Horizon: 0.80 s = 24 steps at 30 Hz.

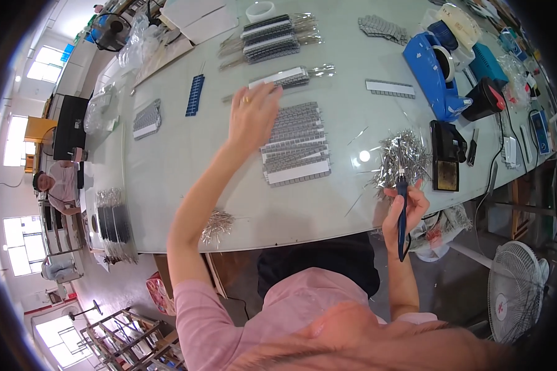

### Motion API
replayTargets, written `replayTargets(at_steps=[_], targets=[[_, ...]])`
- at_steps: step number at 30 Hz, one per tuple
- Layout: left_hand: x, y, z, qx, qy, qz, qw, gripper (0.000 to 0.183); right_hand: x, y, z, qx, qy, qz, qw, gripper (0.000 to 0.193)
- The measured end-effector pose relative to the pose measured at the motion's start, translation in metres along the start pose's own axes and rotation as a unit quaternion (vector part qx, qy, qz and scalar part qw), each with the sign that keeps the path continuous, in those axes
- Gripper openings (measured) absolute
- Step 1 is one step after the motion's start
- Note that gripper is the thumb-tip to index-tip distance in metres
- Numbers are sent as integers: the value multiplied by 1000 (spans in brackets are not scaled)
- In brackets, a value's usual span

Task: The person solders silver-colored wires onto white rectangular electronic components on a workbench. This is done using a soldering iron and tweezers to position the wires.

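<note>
Head (371,346) | right grip (413,205): soldering iron (403,216) | black tray (440,148): sponge (447,180) (looks yellowish)

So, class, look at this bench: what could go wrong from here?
1. The right hand holds an iron over a wire pile; if its tip is hot, which I can't tell, stray wires might heat up and burn fingers.
2. A smaller pile lies at the table edge beside the left forearm, which could sweep it off.
3. The left hand is beside stacked grey strips, some already askew; a bump might spread them.
</note>
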State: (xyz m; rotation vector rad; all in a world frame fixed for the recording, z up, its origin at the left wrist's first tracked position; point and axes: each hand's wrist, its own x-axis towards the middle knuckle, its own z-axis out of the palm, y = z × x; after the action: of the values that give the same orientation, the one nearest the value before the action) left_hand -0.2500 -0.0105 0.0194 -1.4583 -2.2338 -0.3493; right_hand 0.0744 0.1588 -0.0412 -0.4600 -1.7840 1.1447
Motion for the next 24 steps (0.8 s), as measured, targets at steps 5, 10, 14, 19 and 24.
replayTargets(at_steps=[5,10,14,19,24], targets=[[-86,90,-51,-53,-109,7,993,45,-5,2,-1,-27,-64,-10,998,25],[-124,121,-61,-74,-186,-73,977,58,0,0,-8,-82,-199,-155,964,24],[-149,134,-71,-118,-220,-85,965,64,-5,-9,-7,-79,-294,-200,931,26],[-175,152,-86,-156,-256,-103,948,67,-25,-14,3,-113,-299,-190,928,36],[-185,161,-83,-141,-221,-105,959,65,-48,-29,25,-159,-193,-174,953,41]])
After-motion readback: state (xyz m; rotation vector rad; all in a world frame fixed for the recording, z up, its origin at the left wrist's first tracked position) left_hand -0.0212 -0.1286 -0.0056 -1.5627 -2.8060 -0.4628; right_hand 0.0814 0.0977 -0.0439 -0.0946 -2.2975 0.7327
